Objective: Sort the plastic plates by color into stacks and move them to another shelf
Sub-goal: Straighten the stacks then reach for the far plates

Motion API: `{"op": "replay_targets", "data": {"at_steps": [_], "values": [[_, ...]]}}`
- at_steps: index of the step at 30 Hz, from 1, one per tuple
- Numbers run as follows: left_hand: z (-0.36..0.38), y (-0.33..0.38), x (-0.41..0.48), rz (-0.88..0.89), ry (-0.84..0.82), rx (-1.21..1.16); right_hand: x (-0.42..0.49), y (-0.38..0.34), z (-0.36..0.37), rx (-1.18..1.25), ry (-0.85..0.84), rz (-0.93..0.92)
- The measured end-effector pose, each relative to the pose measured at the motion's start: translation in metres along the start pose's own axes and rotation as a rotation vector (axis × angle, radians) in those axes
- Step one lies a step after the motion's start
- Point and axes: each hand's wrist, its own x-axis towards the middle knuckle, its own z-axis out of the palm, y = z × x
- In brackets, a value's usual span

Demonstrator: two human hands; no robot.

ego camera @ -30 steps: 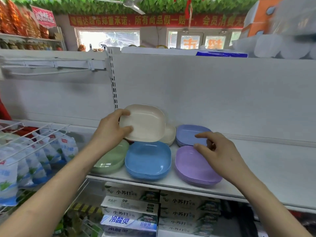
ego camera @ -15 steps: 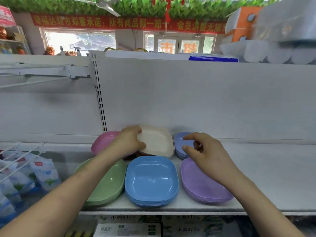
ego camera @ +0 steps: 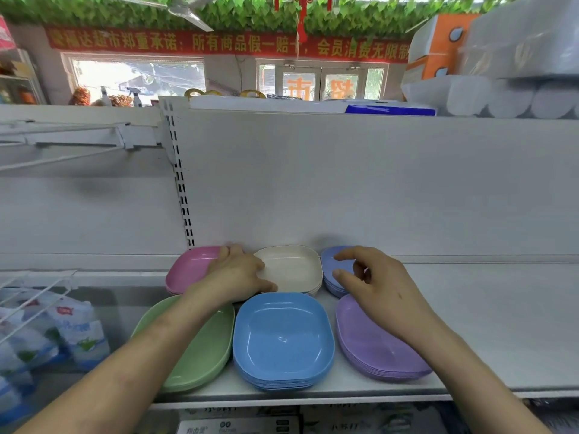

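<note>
From the head view I see my left hand (ego camera: 236, 277) resting fingers spread on the cream stack's (ego camera: 293, 268) left rim, my right hand (ego camera: 376, 288) loosely parted above the periwinkle stack (ego camera: 330, 270), all plates face-up on the shelf (ego camera: 485, 324).

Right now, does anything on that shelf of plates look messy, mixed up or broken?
Nothing stands out. Six single-colour stacks sit flat on the shelf: pink, cream, periwinkle behind; green, blue, purple in front. No cracks or stray colours show.
</note>
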Motion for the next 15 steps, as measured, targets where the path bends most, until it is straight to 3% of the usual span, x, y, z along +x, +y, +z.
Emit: {"op": "replay_targets", "data": {"at_steps": [4, 8, 11, 15], "values": [[-0.002, 0.000, -0.003, 0.000, 0.056, -0.014, -0.006, 0.008, -0.007, -0.014, 0.002, 0.029], [-0.018, 0.011, -0.013, 0.064, 0.220, -0.053, -0.020, 0.020, -0.025, -0.024, 0.027, 0.047], [-0.033, 0.045, -0.034, 0.146, 0.303, -0.162, -0.029, 0.036, -0.045, -0.016, 0.036, 0.061], [-0.034, 0.128, -0.068, 0.316, 0.281, -0.375, -0.046, 0.063, -0.087, -0.035, 0.045, 0.041]]}}
